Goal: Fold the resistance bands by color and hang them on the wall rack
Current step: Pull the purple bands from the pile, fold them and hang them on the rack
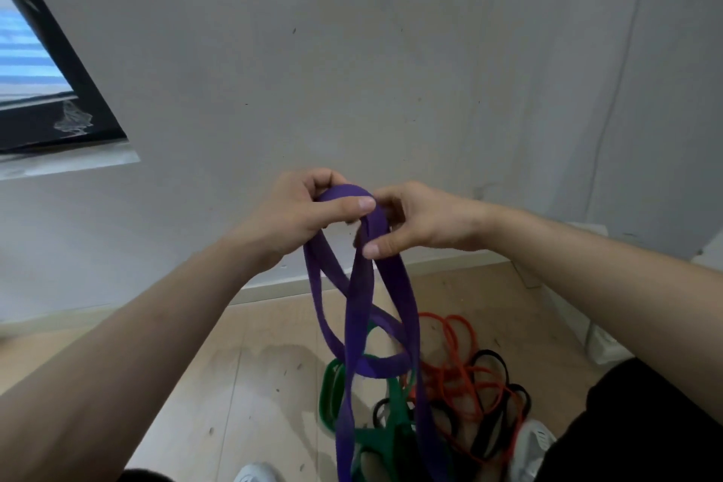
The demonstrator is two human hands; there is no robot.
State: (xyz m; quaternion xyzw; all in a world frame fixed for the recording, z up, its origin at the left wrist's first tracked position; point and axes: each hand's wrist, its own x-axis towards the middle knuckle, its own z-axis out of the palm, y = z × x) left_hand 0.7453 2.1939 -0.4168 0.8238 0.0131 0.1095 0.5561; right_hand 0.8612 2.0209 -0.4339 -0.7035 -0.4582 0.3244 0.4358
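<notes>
— Where is the purple band [362,309]?
— Up before the wall [352,51], its top pinched by the left hand [301,211] and the right hand [418,221]; loops dangle.
— And below?
— Green bands [391,430], orange bands [454,376] and black bands [495,368] heaped on the floor [234,383].

The purple band [365,309] runs off the bottom edge, its lower end unseen. It covers parts of the green bands [385,430] on the floor. Both forearms and a window [35,63] are cropped at the edges.
</notes>
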